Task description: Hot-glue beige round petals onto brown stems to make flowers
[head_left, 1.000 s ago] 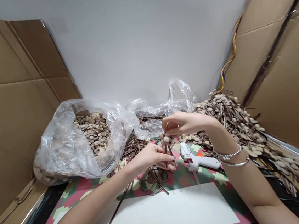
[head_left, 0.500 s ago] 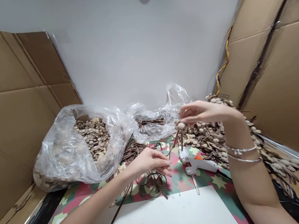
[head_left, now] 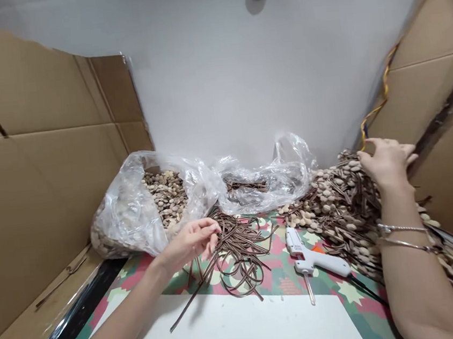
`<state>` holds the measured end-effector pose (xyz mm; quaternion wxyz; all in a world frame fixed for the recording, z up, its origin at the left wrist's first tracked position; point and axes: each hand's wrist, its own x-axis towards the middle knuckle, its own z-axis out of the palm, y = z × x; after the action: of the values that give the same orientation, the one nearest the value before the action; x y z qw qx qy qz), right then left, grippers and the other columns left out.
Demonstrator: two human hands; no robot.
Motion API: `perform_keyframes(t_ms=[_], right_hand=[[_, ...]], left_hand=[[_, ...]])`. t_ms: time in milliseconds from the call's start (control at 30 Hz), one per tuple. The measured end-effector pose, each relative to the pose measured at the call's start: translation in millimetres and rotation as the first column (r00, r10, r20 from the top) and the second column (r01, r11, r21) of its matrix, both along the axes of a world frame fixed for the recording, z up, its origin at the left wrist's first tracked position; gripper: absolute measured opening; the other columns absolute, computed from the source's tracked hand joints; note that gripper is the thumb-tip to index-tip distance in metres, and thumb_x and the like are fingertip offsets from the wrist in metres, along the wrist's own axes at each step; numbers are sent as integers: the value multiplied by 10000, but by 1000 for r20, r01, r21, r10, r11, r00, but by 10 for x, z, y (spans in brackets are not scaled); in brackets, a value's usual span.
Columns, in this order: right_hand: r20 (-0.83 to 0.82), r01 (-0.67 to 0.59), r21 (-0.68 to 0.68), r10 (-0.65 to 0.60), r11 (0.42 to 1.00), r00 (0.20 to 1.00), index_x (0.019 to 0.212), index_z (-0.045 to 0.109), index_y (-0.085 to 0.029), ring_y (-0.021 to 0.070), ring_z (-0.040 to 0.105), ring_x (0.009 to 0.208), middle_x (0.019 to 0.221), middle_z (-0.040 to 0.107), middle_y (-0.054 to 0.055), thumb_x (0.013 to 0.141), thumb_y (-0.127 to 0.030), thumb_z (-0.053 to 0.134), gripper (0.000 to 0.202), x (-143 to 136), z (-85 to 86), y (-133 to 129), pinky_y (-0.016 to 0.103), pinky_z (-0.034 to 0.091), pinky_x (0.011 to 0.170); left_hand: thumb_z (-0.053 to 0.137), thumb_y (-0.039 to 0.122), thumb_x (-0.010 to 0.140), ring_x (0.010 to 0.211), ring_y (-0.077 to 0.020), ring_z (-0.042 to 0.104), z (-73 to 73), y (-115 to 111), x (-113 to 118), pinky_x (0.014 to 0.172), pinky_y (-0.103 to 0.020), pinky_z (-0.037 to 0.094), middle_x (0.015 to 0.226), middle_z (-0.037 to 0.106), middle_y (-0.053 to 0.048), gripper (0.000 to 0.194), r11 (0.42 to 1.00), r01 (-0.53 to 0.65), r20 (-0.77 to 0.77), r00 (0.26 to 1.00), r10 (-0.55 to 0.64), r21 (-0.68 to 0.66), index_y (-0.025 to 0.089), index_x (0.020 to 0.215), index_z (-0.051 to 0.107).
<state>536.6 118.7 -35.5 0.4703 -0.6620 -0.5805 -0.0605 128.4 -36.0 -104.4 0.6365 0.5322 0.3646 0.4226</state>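
My left hand (head_left: pixel 193 242) hovers just left of a tangle of brown cords (head_left: pixel 238 244). Its fingers are loosely bent and apart, and I see nothing held in them. At the far right, my right hand (head_left: pixel 388 162) is over the top of a heap of cord pieces with flat beige, pebble-like ends (head_left: pixel 330 193). The fingers there are spread, and the palm side is hidden. Between the hands a white glue gun (head_left: pixel 321 262) lies on its side on the patterned cloth, with a clear glue stick (head_left: pixel 309 288) coming out of its back.
A clear plastic bag (head_left: pixel 128 212) of beige pebble-like pieces stands at the back left. Another plastic bag (head_left: pixel 288 184) holds brown cords. A white sheet (head_left: pixel 243 327) lies in front. Cardboard walls (head_left: pixel 60 171) flank the table, and a black cable (head_left: pixel 368 289) runs from the glue gun.
My right hand has moved right from above the glue gun to the heap and let go of the beige-ended cord piece. My left hand has shifted left and up. The view has turned left.
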Motion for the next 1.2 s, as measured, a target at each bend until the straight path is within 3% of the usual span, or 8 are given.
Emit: perform_keyframes(t_ms=[133,233,300,467,600,767,1000,1200], right_hand=[[113,-430,-95,439,898,891,937,633,-217,217,583,830,911,652,83,795,-384,543,237,-831,149,-512,364,436,759],[232,-801,-385,888,459,397,845,641,-224,151,568,677,779,641,29,825,-325,530,151,-1533,44,-1028,280,426,605],[304,-804,-466,920,370,247,785,604,-193,135,520,598,693,602,26,854,-326,501,182,-1888,-102,-1288,271,375,536],[381,-784,-432,878,446,289,779,535,-157,125,476,578,693,563,43,899,-305,446,210,-2192,-402,-1457,262,315,514],[294,-782,-465,905,415,306,802,570,-136,116,477,563,685,571,49,899,-209,415,197,-2216,-417,-1410,251,318,509],[-12,-831,-480,945,280,326,857,626,-122,99,494,532,647,600,36,885,-244,449,216,-2250,-340,-1364,225,358,478],[-431,-870,-489,885,-62,179,869,620,-127,128,638,657,756,661,71,885,-337,455,268,-2202,-397,-1186,256,537,613],[-444,-856,-512,873,-62,203,864,626,-116,142,658,661,756,677,86,872,-361,480,286,-2182,-416,-1163,278,556,624]], left_hand=[[570,316,824,297,-32,407,-141,-56,127,359,-148,320,471,536,40,196,993,116,147,983,-109,-35,144,764,498],[531,317,850,283,-35,393,-184,-86,130,337,-146,292,460,528,47,199,989,144,158,978,-135,-42,155,756,463],[512,327,860,272,-34,375,-195,-103,117,331,-147,283,451,524,51,207,988,146,141,980,-138,-43,161,755,447],[510,374,850,260,-40,361,-210,-136,91,312,-146,262,414,502,60,240,990,133,111,985,-129,-35,165,753,442],[504,392,846,256,-46,370,-227,-146,79,280,-137,251,416,510,62,250,997,70,72,995,-69,-17,167,752,448],[506,438,832,272,-49,395,-238,-164,83,278,-131,272,446,534,62,271,995,-48,-15,999,50,87,170,811,466],[517,455,812,284,-58,433,-199,-183,88,280,-135,285,464,541,59,290,988,-101,-125,985,115,116,169,799,469],[529,452,806,287,-50,438,-231,-160,84,286,-130,276,472,558,52,292,993,-80,-102,991,88,81,164,784,485]])
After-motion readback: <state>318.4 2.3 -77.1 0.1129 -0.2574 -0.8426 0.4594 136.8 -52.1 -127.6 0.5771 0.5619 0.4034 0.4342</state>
